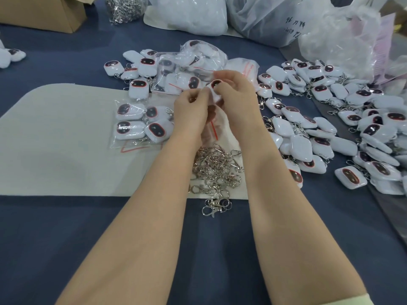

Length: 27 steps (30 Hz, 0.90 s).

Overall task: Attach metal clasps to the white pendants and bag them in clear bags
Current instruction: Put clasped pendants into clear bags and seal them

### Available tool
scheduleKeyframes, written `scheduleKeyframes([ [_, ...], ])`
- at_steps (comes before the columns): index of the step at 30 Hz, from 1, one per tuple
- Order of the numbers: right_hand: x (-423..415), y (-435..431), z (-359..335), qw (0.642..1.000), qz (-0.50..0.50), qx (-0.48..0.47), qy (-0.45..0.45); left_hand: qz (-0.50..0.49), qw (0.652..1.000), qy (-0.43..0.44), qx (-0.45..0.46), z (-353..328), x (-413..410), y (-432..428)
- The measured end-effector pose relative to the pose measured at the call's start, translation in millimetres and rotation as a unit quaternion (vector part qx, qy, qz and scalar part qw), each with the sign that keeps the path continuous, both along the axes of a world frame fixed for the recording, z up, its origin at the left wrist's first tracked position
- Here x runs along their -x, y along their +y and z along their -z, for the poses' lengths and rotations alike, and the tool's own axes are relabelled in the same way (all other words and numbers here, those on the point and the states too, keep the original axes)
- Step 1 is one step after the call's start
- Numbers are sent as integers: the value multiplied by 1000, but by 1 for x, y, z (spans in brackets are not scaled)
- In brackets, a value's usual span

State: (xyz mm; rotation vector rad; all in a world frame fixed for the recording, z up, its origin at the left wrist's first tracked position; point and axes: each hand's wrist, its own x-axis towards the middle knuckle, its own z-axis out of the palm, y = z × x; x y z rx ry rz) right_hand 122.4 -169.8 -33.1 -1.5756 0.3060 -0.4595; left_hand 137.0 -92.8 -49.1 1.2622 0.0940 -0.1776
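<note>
My right hand (pixel 236 93) grips a white pendant (pixel 215 84) with a dark oval face, held above the middle of the table. My left hand (pixel 191 106) pinches at the pendant's lower left edge; what it pinches is hidden by the fingers. A clear bag with a red seal line (pixel 213 128) lies under both hands. A pile of loose metal clasps (pixel 217 170) sits between my forearms. Several bagged pendants (pixel 141 124) lie to the left.
A big heap of loose white pendants (pixel 330 128) covers the right side. More filled clear bags (pixel 193 60) lie beyond my hands. A cream mat (pixel 55 139) lies left, a cardboard box (pixel 48 12) far left, plastic sacks (pixel 275 16) along the back.
</note>
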Motion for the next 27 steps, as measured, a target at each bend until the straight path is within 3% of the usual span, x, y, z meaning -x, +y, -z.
scheduleKeyframes([
  [3, -6, 2, 15, 996, 50, -56, 51, 17, 1000, -11, -22, 3, 0, 1],
  [8, -7, 4, 22, 995, 4, -98, 33, 34, 999, -8, -38, 3, 0, 0],
  [14, -6, -3, 20, 985, -13, -172, 17, 54, 977, -85, -190, 1, 7, -4],
  [27, -8, -1, 24, 988, -5, -156, -4, 73, 979, -83, -171, 0, 8, -3],
])
